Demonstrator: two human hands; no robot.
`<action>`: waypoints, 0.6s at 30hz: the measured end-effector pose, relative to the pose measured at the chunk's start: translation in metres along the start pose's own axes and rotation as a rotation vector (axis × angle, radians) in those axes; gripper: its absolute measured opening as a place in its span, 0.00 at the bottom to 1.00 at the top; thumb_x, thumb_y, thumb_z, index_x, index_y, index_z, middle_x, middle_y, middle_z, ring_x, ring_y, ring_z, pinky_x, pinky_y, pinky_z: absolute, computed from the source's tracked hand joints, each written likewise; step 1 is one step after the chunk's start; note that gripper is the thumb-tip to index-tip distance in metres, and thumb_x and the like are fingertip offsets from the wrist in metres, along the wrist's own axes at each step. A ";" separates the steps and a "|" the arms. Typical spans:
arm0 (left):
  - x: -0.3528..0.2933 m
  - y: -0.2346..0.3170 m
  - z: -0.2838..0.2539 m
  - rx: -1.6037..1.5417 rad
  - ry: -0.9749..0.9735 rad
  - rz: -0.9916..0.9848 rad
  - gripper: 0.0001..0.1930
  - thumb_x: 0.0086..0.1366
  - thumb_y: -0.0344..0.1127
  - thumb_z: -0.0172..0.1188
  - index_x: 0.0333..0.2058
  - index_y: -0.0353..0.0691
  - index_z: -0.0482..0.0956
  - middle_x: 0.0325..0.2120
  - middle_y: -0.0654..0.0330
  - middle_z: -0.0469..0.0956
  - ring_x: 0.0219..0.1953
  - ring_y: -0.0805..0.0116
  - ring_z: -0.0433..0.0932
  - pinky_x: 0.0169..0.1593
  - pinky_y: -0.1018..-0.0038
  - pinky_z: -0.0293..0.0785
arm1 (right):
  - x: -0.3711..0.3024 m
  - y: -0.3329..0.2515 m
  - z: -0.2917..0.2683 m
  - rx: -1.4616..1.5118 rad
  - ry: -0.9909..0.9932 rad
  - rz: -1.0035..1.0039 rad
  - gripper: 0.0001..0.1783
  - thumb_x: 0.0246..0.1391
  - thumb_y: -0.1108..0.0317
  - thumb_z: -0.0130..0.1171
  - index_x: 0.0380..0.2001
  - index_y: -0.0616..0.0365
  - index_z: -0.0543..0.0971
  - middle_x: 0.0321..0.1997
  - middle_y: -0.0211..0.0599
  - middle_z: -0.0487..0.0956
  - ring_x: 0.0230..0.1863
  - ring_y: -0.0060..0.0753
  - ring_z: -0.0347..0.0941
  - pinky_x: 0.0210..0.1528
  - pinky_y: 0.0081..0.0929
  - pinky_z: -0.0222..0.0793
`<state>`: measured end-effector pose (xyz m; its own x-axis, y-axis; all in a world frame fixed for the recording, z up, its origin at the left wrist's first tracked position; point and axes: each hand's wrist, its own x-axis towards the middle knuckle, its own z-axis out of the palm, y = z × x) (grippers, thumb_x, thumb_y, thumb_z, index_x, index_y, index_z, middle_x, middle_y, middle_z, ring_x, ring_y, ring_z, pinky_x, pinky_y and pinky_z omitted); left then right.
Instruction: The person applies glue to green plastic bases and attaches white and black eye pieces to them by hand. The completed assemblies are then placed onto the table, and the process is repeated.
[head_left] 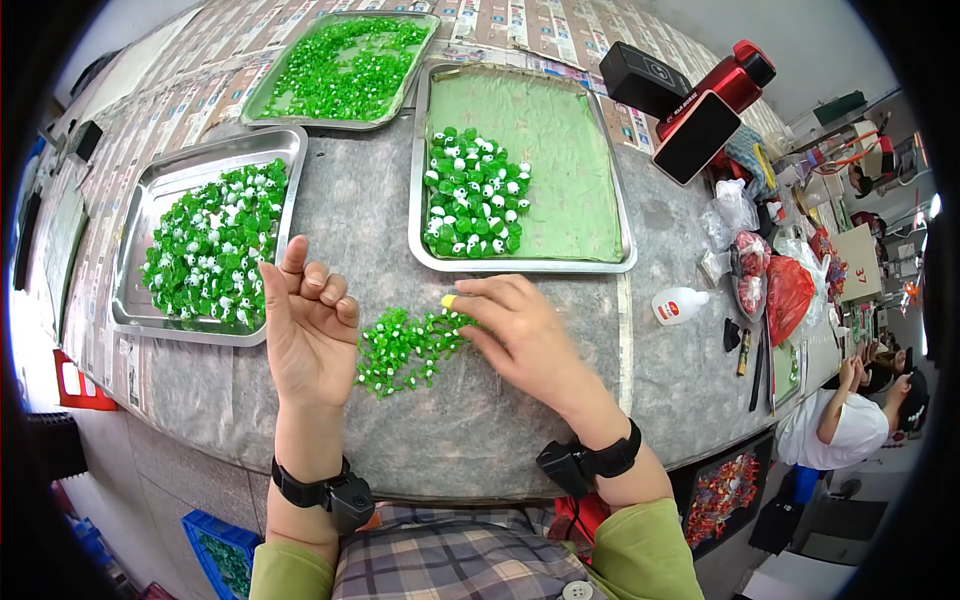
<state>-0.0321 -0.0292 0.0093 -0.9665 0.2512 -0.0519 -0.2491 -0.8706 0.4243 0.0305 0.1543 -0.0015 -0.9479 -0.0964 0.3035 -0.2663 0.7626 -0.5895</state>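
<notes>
My left hand point(315, 345) is raised beside the left tray, palm turned up, thumb extended and fingers loosely bent; nothing shows in it. Between my hands lies a loose pile of small green plastic pieces point(395, 350) with white dots. At the pile's right edge is my right hand point(520, 340), fingers stretched out and thumb apart, with a yellow cover point(449, 301) on one fingertip. Whether its fingertips touch a piece is hard to see. The left metal tray point(128, 290) holds green-and-white round pieces point(220, 245). More such pieces point(475, 195) fill the left part of the lined middle tray point(570, 180).
A third tray point(425, 40) with green pieces point(345, 70) stands at the back. Along the right are a phone point(697, 138), a red bottle point(725, 85), a black box point(643, 78), a white glue bottle point(679, 306) and plastic bags point(790, 290). Another person point(850, 420) sits far right.
</notes>
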 end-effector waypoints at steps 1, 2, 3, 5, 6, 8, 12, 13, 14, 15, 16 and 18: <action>-0.002 -0.003 0.003 0.049 0.061 0.001 0.17 0.59 0.48 0.41 0.38 0.40 0.66 0.21 0.67 0.64 0.22 0.79 0.62 0.27 0.85 0.66 | 0.001 -0.003 0.004 -0.002 -0.002 -0.109 0.09 0.40 0.69 0.54 0.29 0.58 0.74 0.35 0.33 0.73 0.41 0.36 0.65 0.42 0.29 0.60; -0.003 -0.004 0.003 0.049 0.064 0.001 0.17 0.59 0.48 0.41 0.38 0.40 0.66 0.21 0.67 0.64 0.22 0.79 0.62 0.27 0.85 0.66 | 0.000 -0.004 0.005 -0.001 -0.004 -0.108 0.09 0.40 0.69 0.54 0.29 0.58 0.74 0.35 0.33 0.73 0.41 0.36 0.65 0.42 0.29 0.60; -0.003 -0.006 0.002 0.074 0.063 -0.010 0.17 0.60 0.47 0.41 0.38 0.40 0.66 0.21 0.67 0.64 0.22 0.79 0.62 0.27 0.84 0.65 | -0.003 -0.004 0.005 -0.035 -0.041 -0.113 0.09 0.40 0.69 0.54 0.29 0.57 0.74 0.36 0.33 0.73 0.42 0.36 0.65 0.43 0.29 0.59; -0.003 -0.006 0.001 0.101 0.070 -0.010 0.15 0.60 0.45 0.42 0.36 0.40 0.67 0.20 0.67 0.64 0.22 0.79 0.62 0.26 0.84 0.65 | -0.006 -0.002 0.001 -0.062 -0.078 -0.125 0.09 0.40 0.68 0.55 0.28 0.57 0.75 0.36 0.33 0.73 0.43 0.36 0.64 0.44 0.29 0.59; -0.003 -0.006 0.000 0.104 0.073 -0.007 0.15 0.60 0.45 0.42 0.36 0.40 0.67 0.20 0.67 0.64 0.22 0.79 0.62 0.26 0.84 0.65 | -0.009 0.000 -0.008 -0.023 -0.133 -0.114 0.08 0.40 0.69 0.55 0.28 0.57 0.75 0.35 0.33 0.73 0.41 0.35 0.65 0.43 0.28 0.60; -0.003 -0.007 0.001 0.109 0.086 -0.014 0.15 0.60 0.45 0.42 0.36 0.40 0.67 0.19 0.67 0.64 0.22 0.79 0.63 0.26 0.84 0.65 | -0.014 0.007 -0.028 0.013 -0.187 -0.100 0.08 0.40 0.70 0.55 0.27 0.58 0.75 0.35 0.34 0.73 0.40 0.35 0.67 0.42 0.27 0.61; -0.005 -0.011 0.002 0.143 0.050 -0.050 0.14 0.60 0.44 0.42 0.36 0.40 0.67 0.20 0.67 0.64 0.23 0.79 0.64 0.27 0.83 0.65 | -0.017 0.021 -0.048 0.172 -0.055 0.188 0.06 0.40 0.73 0.54 0.26 0.60 0.74 0.30 0.35 0.74 0.32 0.32 0.69 0.35 0.25 0.63; -0.007 -0.013 0.002 0.174 0.044 -0.061 0.14 0.60 0.44 0.42 0.36 0.39 0.67 0.20 0.66 0.65 0.23 0.78 0.64 0.27 0.82 0.66 | -0.017 0.024 -0.049 0.106 0.006 0.257 0.06 0.39 0.74 0.54 0.25 0.61 0.74 0.27 0.35 0.74 0.30 0.31 0.70 0.33 0.24 0.63; -0.008 -0.015 0.002 0.204 0.038 -0.072 0.14 0.60 0.43 0.42 0.35 0.39 0.68 0.20 0.66 0.65 0.23 0.77 0.65 0.27 0.82 0.66 | -0.018 0.027 -0.047 0.106 0.008 0.259 0.06 0.39 0.74 0.54 0.25 0.61 0.74 0.27 0.35 0.74 0.30 0.31 0.70 0.33 0.24 0.63; -0.008 -0.017 0.001 0.205 0.036 -0.075 0.14 0.60 0.43 0.42 0.35 0.39 0.68 0.20 0.66 0.65 0.23 0.77 0.65 0.27 0.82 0.66 | -0.019 0.029 -0.045 0.082 -0.011 0.277 0.05 0.40 0.72 0.54 0.24 0.60 0.74 0.25 0.35 0.73 0.29 0.34 0.68 0.32 0.26 0.63; -0.008 -0.018 0.000 0.211 0.024 -0.093 0.13 0.60 0.42 0.42 0.35 0.39 0.68 0.20 0.65 0.66 0.22 0.77 0.65 0.27 0.82 0.66 | -0.019 0.031 -0.042 0.061 -0.033 0.295 0.05 0.40 0.70 0.54 0.24 0.58 0.74 0.23 0.36 0.72 0.29 0.37 0.67 0.32 0.29 0.62; -0.010 -0.020 0.000 0.219 0.013 -0.111 0.13 0.60 0.42 0.42 0.35 0.38 0.68 0.20 0.65 0.66 0.22 0.76 0.66 0.27 0.81 0.66 | -0.017 0.031 -0.033 0.037 -0.047 0.229 0.05 0.39 0.71 0.54 0.24 0.58 0.73 0.23 0.35 0.71 0.30 0.37 0.66 0.32 0.29 0.62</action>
<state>-0.0172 -0.0141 0.0017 -0.9351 0.3332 -0.1205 -0.3359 -0.7254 0.6008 0.0440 0.2008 -0.0006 -0.9912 0.0460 0.1240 -0.0488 0.7440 -0.6664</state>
